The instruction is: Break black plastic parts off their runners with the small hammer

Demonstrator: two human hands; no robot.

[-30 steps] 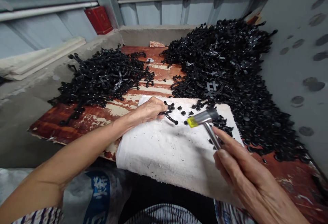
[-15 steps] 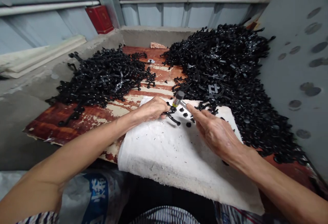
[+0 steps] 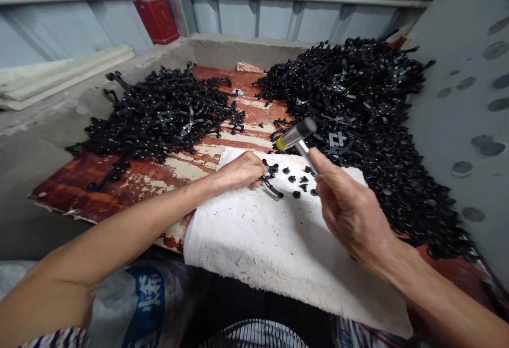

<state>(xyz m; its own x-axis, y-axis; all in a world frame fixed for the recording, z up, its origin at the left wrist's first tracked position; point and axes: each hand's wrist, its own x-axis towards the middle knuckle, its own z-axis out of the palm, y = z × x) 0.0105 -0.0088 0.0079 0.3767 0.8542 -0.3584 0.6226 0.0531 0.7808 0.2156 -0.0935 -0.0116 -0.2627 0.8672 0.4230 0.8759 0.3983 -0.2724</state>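
My left hand (image 3: 242,170) pinches a black plastic sprue piece (image 3: 271,178) and presses it against the white block (image 3: 274,242). My right hand (image 3: 350,210) grips the handle of a small metal hammer (image 3: 296,134) with a yellow face, its head raised a little above the sprue piece. Several small black discs (image 3: 299,184) lie loose on the block just right of the sprue.
A worn red wooden board (image 3: 131,181) carries a black pile of sprues at the left (image 3: 159,120) and a larger pile at the right (image 3: 366,120). A grey panel (image 3: 465,109) stands on the right. A red box (image 3: 158,19) sits at the back, and a printed sack (image 3: 147,305) lies below.
The hammer swung in from the right and came down onto the sprue piece, then rose again to hover above it. My left hand stayed on the piece.
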